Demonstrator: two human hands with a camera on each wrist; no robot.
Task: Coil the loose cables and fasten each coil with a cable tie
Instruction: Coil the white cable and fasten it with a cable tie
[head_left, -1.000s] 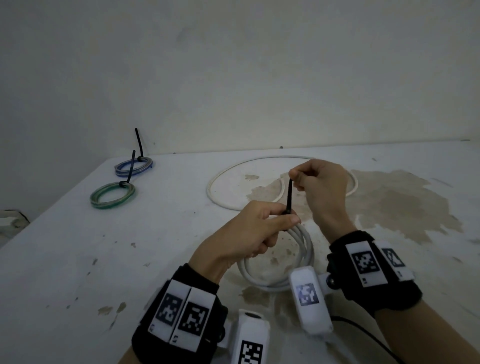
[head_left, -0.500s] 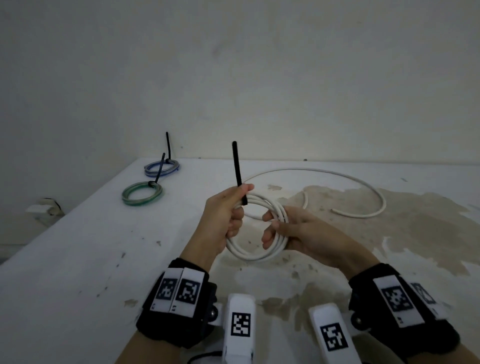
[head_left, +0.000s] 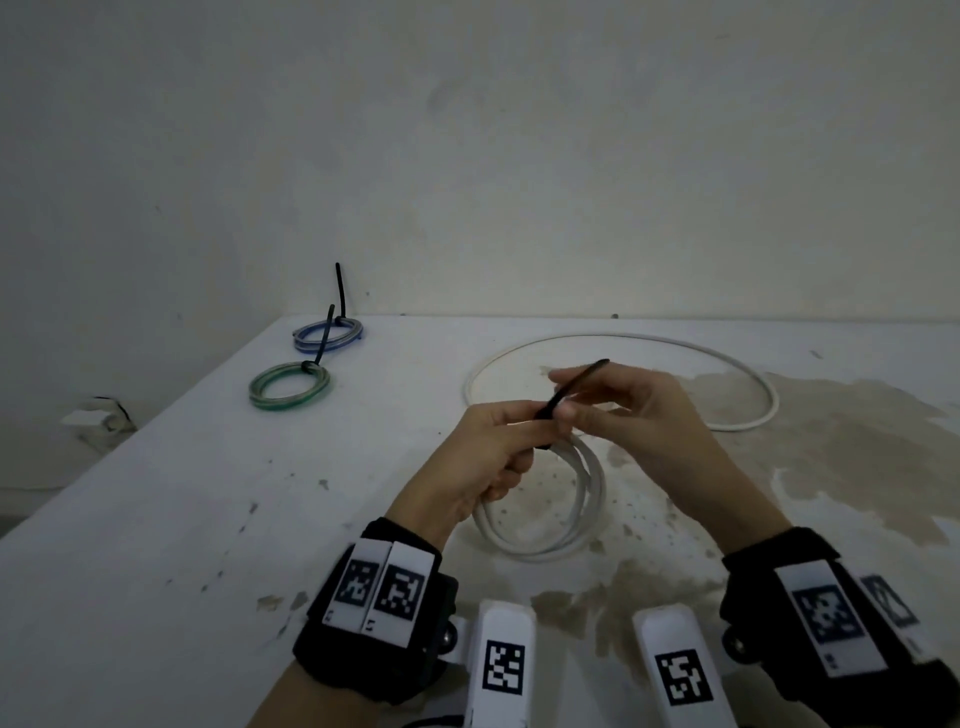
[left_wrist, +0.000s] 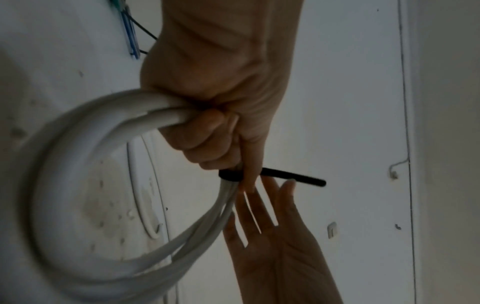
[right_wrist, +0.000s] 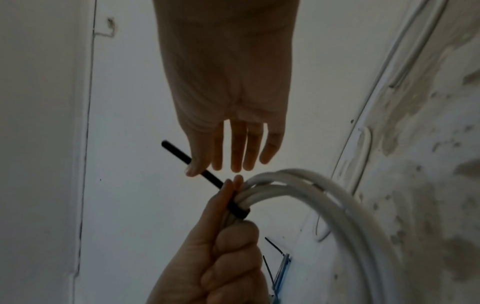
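- White cable coil (head_left: 566, 499) is the thing my left hand (head_left: 485, 457) has hold of: my fingers are curled round its bundled strands, and the loops hang down from my fist above the table (head_left: 156, 545).
- Black cable tie (head_left: 563, 402) is wrapped round the coil just beside my left fingertips, its band snug against the strands and its free tail sticking out away from the coil.
- My right hand (head_left: 628, 410) is beside that tail with the fingers held straight and a little spread; the thumb (right_wrist: 193, 168) touches the tail, but nothing is pinched.
- Judged from this, I am at the fastening step for the coil, with the tie looped on but perhaps not fully drawn tight.
- Next I would need to pinch the tail with my right hand and pull it away from the coil while my left keeps the strands bunched.
- Beyond the coil, farther back on the table, a long white cable (head_left: 727, 358) lies loose in a wide arc, not yet wound.
- Far to the left of the coil lie a green coil (head_left: 288, 387) and a blue coil (head_left: 327, 332), each already tied.
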